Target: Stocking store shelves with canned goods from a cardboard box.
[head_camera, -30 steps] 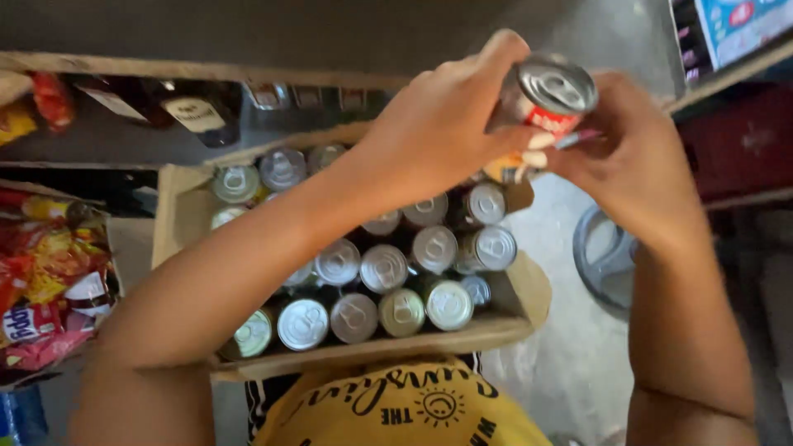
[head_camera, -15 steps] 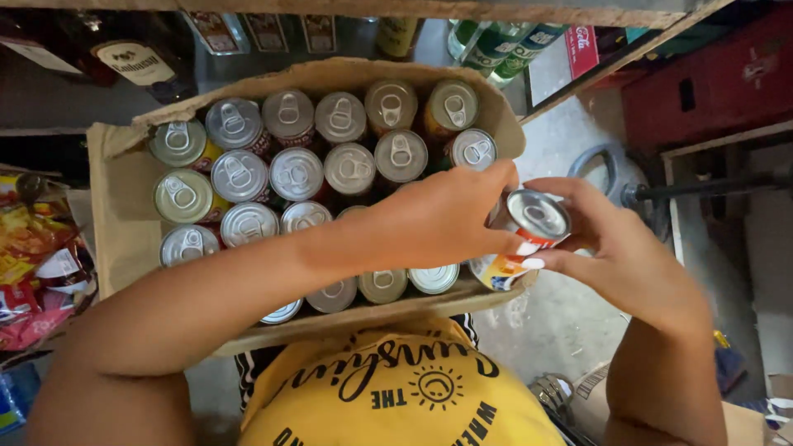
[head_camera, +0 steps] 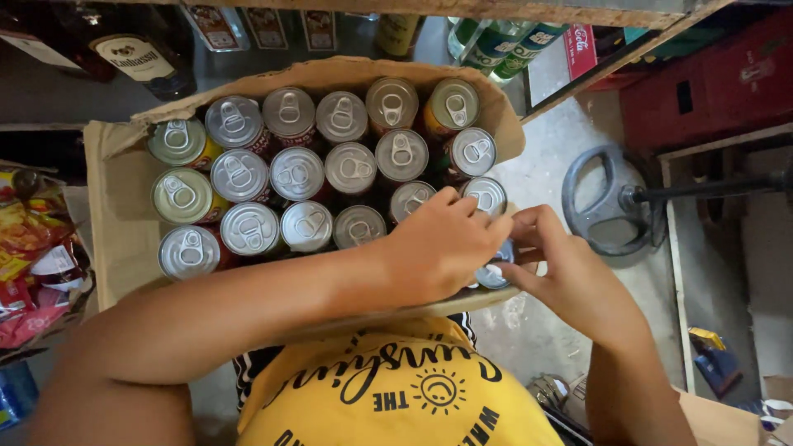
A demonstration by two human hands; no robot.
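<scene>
**Can goes down into the box**

A grey floor lies under a cardboard box (head_camera: pixel 116 248) full of shiny cans (head_camera: pixel 297 173). A second ago the can (head_camera: pixel 493 272) was held up high. Now it sits low at the box's near right corner, so it is almost in its spot. The left hand (head_camera: pixel 442 244) curls over it. The right hand (head_camera: pixel 570 277) pinches its side.

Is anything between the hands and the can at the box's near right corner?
Nothing visible. The left hand covers the can from above and the right hand touches its side. Neighbouring cans stand close on its left, inside the cardboard box.
</scene>
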